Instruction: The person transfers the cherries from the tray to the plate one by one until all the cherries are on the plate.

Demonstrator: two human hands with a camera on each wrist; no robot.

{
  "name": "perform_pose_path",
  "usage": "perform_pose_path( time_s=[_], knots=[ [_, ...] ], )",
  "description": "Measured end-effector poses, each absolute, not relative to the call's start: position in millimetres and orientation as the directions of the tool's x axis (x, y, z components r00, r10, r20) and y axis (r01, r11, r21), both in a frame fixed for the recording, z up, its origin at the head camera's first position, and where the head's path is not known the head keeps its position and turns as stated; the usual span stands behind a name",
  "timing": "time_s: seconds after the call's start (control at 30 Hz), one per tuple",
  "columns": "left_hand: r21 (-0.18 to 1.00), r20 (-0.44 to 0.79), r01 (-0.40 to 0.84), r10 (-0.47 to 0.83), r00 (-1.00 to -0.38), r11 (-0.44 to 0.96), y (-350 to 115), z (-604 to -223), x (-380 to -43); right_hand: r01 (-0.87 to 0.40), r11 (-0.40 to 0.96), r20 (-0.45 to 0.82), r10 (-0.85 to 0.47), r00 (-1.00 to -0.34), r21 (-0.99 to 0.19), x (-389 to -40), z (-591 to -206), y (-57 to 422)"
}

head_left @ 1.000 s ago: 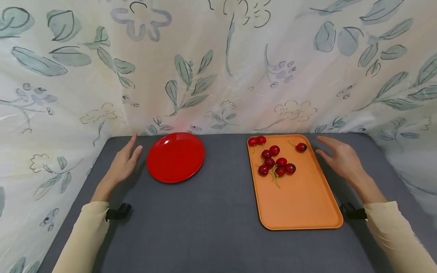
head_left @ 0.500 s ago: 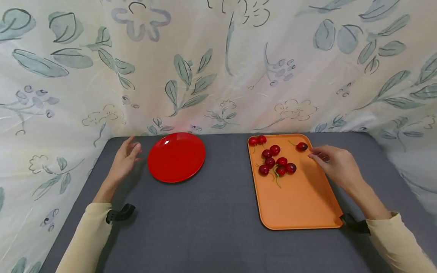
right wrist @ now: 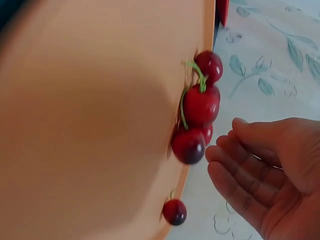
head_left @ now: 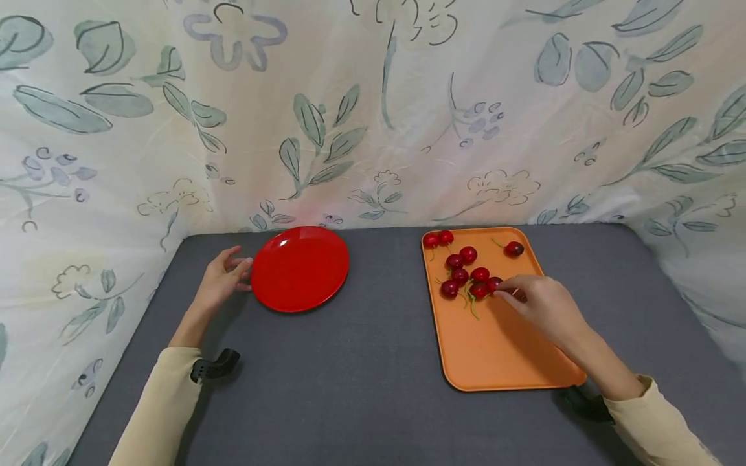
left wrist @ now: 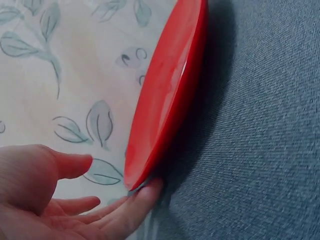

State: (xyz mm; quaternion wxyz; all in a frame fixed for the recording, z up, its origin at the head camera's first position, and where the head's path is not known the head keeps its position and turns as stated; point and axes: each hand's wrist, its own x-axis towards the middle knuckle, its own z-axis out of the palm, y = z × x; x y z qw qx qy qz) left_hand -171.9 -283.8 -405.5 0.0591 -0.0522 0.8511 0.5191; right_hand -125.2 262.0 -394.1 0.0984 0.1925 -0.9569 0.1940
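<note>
In the head view, a shiny red plate (head_left: 300, 268) lies on the left of the table. My left hand (head_left: 220, 279) is at its left rim. Seen from the left wrist, one fingertip (left wrist: 152, 190) is right at the underside of the plate's edge, and the thumb (left wrist: 75, 165) stays apart. An orange tray (head_left: 507, 353) on the right holds several dark red cherries (head_left: 459, 277) with green stems. My right hand (head_left: 542, 303) hovers over the tray, thumb and fingers drawn near each other beside a dark cherry (right wrist: 188, 146); in the right wrist view a gap separates them.
A lone cherry (head_left: 513, 249) sits near the tray's far right corner. The grey tablecloth (head_left: 379, 336) stretches between plate and tray. Behind the table hangs a leaf-patterned cloth (head_left: 384, 162). Black bands (head_left: 214, 366) are on the wrists.
My right hand has moved left from beside the tray to the cherry cluster, its thumb and fingers drawing closer. My left hand has moved right and reached the plate's rim.
</note>
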Motion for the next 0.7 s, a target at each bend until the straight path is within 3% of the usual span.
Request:
perform_pose_path(
  time_s=[0.37,0.7],
  knots=[
    [0.889,-0.231,-0.215,-0.009,-0.973,0.404,-287,-418,-169,-0.290,0.843,0.076,-0.287,-0.955,-0.453,-123,-404,239],
    [0.909,-0.250,-0.241,-0.018,-0.968,0.340,-287,-422,-168,-0.239,0.863,0.019,-0.258,-0.966,-0.446,-121,-408,228]
  ],
)
